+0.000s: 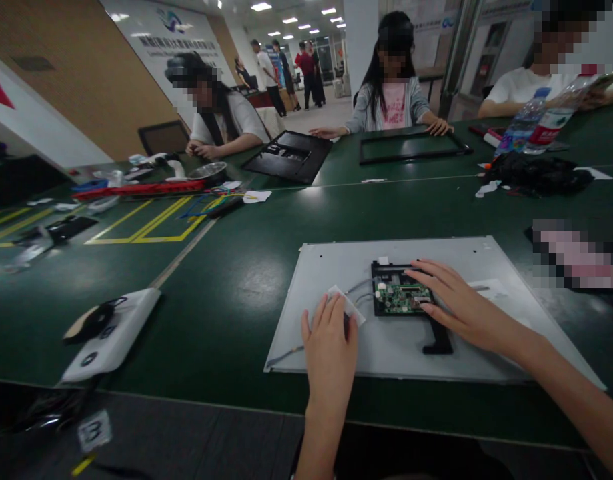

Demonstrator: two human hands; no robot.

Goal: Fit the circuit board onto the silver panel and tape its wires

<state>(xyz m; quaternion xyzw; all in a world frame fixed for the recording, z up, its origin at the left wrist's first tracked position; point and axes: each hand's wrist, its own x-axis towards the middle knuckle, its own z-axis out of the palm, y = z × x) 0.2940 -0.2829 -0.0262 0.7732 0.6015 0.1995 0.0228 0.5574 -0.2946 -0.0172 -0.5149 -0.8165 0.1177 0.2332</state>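
A grey metal panel point(466, 260) lies flat on the green table point(236, 280) in front of me. A green circuit board point(399, 298) in a black frame sits on its middle, with thin wires running left to a white taped patch point(353, 308). My left hand point(329, 340) lies flat on the panel, fingers stretched out and touching that patch. My right hand point(453, 300) rests over the board's right side, fingers spread, fingertips on the board.
A white device with black parts point(111, 330) lies at the near left. Across the table three people sit with a black back cover point(291, 157), a black frame point(411, 147), bottles point(536, 123) and a dark bundle point(536, 175). Yellow floor-style tape marks and small tools lie far left.
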